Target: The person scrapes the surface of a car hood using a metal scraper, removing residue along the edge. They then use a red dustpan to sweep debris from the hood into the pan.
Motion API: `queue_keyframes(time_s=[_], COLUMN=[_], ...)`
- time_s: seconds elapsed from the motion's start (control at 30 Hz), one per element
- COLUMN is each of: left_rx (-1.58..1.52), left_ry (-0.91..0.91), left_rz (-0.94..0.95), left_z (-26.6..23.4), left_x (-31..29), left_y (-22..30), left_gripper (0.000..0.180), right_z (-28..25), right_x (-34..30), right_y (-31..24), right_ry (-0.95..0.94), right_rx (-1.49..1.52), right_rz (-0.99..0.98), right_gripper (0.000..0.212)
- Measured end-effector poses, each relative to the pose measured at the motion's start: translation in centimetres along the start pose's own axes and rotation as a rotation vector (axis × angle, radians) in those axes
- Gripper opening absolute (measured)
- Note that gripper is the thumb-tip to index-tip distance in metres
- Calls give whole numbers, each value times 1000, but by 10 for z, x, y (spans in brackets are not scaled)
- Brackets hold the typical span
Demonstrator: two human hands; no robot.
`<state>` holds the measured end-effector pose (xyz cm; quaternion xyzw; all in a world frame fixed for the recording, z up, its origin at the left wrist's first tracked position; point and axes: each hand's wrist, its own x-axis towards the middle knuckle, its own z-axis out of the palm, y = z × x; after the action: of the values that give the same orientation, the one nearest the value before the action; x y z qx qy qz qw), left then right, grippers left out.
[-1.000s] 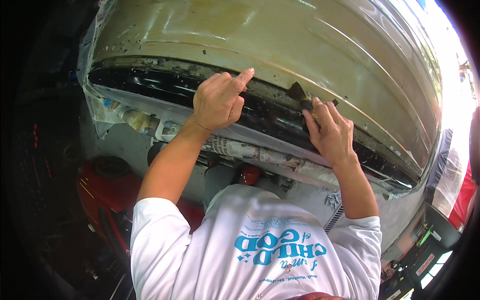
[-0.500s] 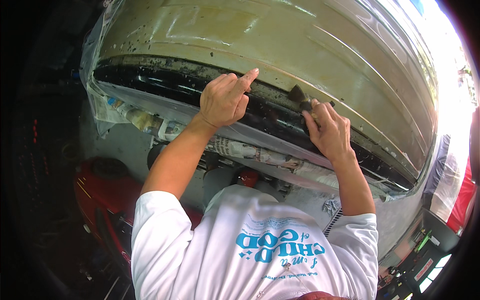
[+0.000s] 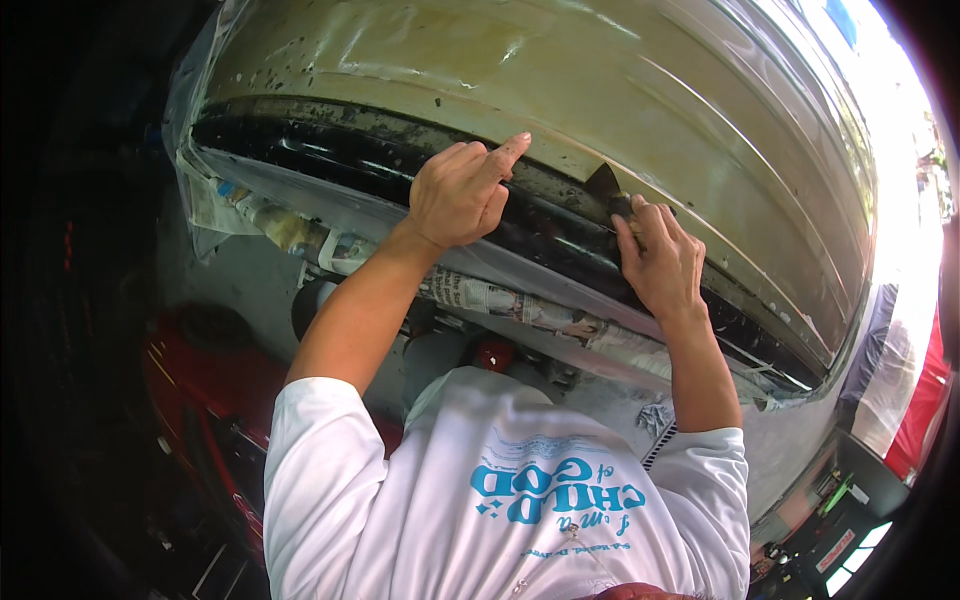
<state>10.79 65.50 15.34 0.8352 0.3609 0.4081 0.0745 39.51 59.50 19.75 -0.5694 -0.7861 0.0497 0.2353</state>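
Olive-coloured metal spreads before us as a wide, ribbed panel (image 3: 560, 85), and below it runs a rough grey strip (image 3: 370, 128), edged in turn by a glossy black band (image 3: 320, 160). We see the right hand (image 3: 662, 258) grasping a scraper (image 3: 604, 184), its dark, flared blade lying over the strip close to the panel's lower edge; whether the blade bites into the surface, we cannot tell. We find the left hand (image 3: 458, 192) on the other side of the blade, index finger stretched out towards the panel and the remaining fingers curled in; we cannot tell whether anything is tucked under them.

We judge the scraping to be partly done. Dark flakes (image 3: 437, 102) lie loose on the panel, more thickly towards its left end, and we take them for bits already lifted off. The strip looks bare but mottled, with dark patches along its left stretch, so we would count that part as unfinished. Between the hands it seems more even, though we cannot call it clean. We see the black band mostly whole, with specks on it. Newspaper (image 3: 490, 297) covers the part below, and we make out no damage there.
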Motion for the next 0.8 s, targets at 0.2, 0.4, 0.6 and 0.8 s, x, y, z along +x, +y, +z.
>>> queue_keyframes(time_s=[0.2,0.4,0.6,0.8], left_rx=[-12,31,60,85], left_ry=[-15,-38,-62,-37], left_rz=[-2,35,38,17], left_z=[1,-1,0,1], left_x=[0,2,3,2], left_y=[-1,-2,1,3], left_gripper=[67,65,64,62], right_z=[-6,-14,-18,-20], right_x=[1,10,8,6], right_y=[2,3,3,8], right_ry=[-57,-147,-251,-25], right_rx=[51,103,122,73], right_rz=[-30,80,77,-13], right_gripper=[27,25,25,26])
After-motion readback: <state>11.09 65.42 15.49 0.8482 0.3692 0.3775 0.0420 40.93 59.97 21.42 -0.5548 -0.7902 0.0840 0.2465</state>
